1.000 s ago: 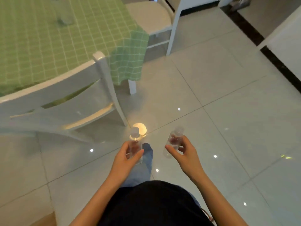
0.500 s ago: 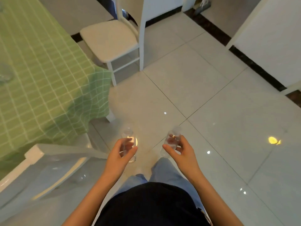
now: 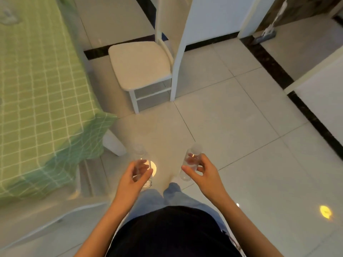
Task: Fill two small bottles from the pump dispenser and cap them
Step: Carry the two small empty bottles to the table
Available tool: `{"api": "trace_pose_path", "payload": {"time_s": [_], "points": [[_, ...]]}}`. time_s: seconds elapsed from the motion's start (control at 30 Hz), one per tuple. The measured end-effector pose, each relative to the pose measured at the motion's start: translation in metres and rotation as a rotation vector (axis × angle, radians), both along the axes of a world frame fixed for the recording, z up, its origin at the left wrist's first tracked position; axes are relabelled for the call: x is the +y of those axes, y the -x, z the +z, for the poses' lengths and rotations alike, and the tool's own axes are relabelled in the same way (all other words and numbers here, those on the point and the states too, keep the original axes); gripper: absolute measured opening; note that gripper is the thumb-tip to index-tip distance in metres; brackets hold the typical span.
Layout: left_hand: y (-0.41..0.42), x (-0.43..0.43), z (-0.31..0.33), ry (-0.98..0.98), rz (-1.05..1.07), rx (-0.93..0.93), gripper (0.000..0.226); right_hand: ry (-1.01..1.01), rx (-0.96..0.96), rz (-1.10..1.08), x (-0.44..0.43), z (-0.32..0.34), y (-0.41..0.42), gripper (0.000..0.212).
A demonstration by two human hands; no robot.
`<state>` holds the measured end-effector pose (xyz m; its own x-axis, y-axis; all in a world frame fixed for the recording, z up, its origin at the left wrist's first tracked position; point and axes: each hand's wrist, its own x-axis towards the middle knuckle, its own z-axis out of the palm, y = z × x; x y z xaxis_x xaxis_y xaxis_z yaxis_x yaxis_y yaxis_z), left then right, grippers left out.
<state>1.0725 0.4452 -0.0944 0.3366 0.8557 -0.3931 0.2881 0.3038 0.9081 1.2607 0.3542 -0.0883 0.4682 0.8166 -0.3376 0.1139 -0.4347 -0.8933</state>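
The left hand (image 3: pixel 136 176) is gripping the left bottle (image 3: pixel 141 157), the right hand (image 3: pixel 205 173) the right bottle (image 3: pixel 191 158), fingers (image 3: pixel 203 158) curling round them, above the floor (image 3: pixel 241 127). No dispenser is showing; fill and caps are looking unclear, so filling is probably pending

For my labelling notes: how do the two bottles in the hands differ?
The left bottle, gripped by the left hand, leans its top leftward; the right bottle, gripped by the right hand, leans rightward. The left bottle's top is blurred; the right bottle's shows plainly. Both are small and clear.
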Motion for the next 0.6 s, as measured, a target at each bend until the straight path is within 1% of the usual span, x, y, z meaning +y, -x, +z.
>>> {"api": "trace_pose_path", "payload": {"time_s": [0.13, 0.23, 0.4, 0.6], "points": [[-0.039, 0.025, 0.005, -0.017, 0.074, 0.004, 0.023, -0.003, -0.008, 0.066, 0.039, 0.009, -0.048, 0.029], [-0.056, 0.045, 0.005, -0.019, 0.119, 0.017, 0.022, 0.0, -0.014, 0.085, 0.069, 0.01, -0.073, 0.034], [-0.08, 0.086, -0.003, -0.015, 0.197, 0.026, 0.023, 0.004, -0.012, 0.156, 0.126, 0.005, -0.097, 0.03], [-0.109, 0.165, -0.016, 0.008, 0.244, 0.001, 0.023, -0.001, -0.007, 0.175, 0.211, -0.004, -0.123, 0.029]]}}
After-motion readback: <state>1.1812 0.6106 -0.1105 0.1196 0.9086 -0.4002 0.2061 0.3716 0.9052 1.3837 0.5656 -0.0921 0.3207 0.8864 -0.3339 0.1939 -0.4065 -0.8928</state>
